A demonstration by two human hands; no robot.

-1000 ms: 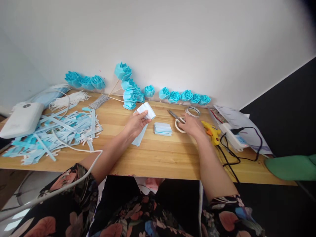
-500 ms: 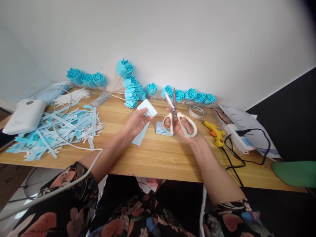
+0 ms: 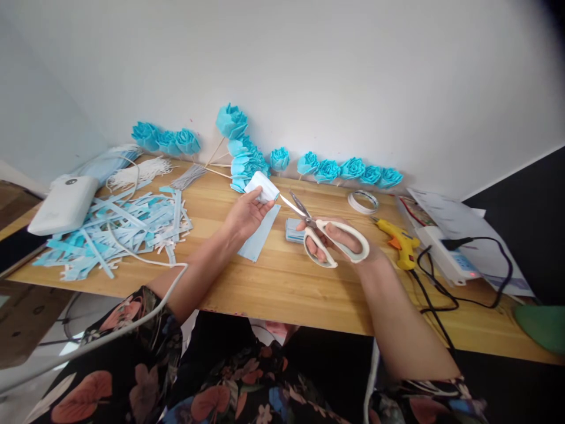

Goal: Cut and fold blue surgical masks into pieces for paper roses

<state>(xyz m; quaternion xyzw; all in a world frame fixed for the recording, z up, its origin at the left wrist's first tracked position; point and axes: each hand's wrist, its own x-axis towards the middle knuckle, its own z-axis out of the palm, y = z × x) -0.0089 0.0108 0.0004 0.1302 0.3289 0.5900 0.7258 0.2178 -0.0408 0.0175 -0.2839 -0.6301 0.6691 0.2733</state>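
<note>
Between the thumb and fingers of my left hand (image 3: 247,215) is a folded piece of pale blue mask fabric (image 3: 265,187). My right hand (image 3: 338,238) has its fingers through the white handles of the scissors (image 3: 311,222). Their blades are parted and point left, the tips close to the folded fabric. Beneath my left hand a flat blue fabric strip (image 3: 260,235) lies on the wooden table. A small stack of folded blue pieces (image 3: 294,230) lies just left of the scissor handles.
Blue fabric flowers (image 3: 353,168) line the wall. To the left lie a heap of cut strips (image 3: 132,221) and a white power bank (image 3: 65,203). On the right are a tape roll (image 3: 362,202), a yellow glue gun (image 3: 399,241) and a power strip (image 3: 448,253) with black cables.
The scissors have turned from pointing up to pointing left toward the fabric, and their blades look slightly wider apart. My left hand keeps its hold. The whole view has shifted a little.
</note>
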